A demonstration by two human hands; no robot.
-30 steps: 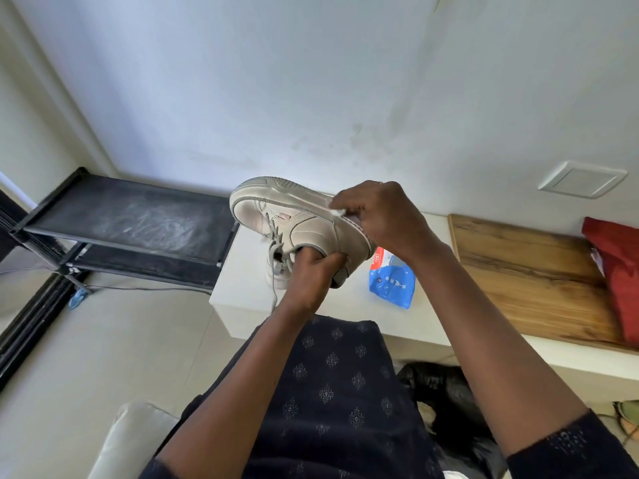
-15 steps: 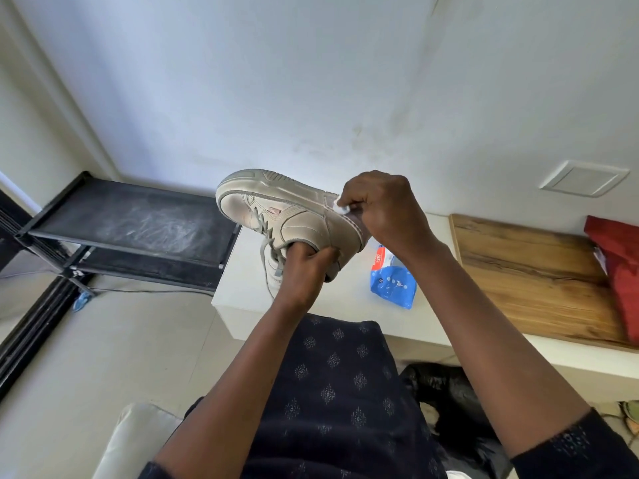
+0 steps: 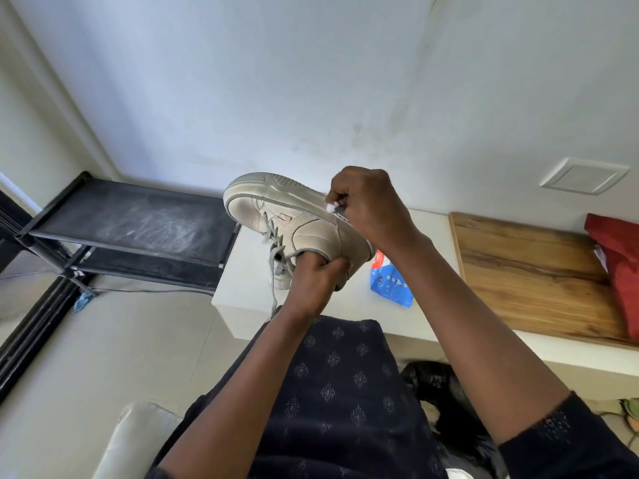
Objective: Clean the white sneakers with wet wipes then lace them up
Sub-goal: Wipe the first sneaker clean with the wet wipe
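Observation:
A dirty white sneaker (image 3: pixel 301 223) is held up in the air, lying on its side with the toe pointing left and the sole turned away from me. My left hand (image 3: pixel 316 280) grips it from below, fingers tucked into the shoe's opening. My right hand (image 3: pixel 368 205) pinches a small bunched white wet wipe (image 3: pixel 332 208) against the sole's edge near the heel. Grey laces (image 3: pixel 275 257) hang loose under the shoe. A second sneaker (image 3: pixel 281 278) shows partly behind my left hand on the white bench (image 3: pixel 242 285).
A blue pack of wet wipes (image 3: pixel 390 285) lies on the bench right of the shoe. A wooden board (image 3: pixel 532 271) and a red bag (image 3: pixel 619 264) sit further right. A black shelf rack (image 3: pixel 138 229) stands left. A black bag (image 3: pixel 439 385) lies below the bench.
Both hands have lifted the sneaker a little higher and tipped its toe up. My right hand with the wipe has slid along the sole edge.

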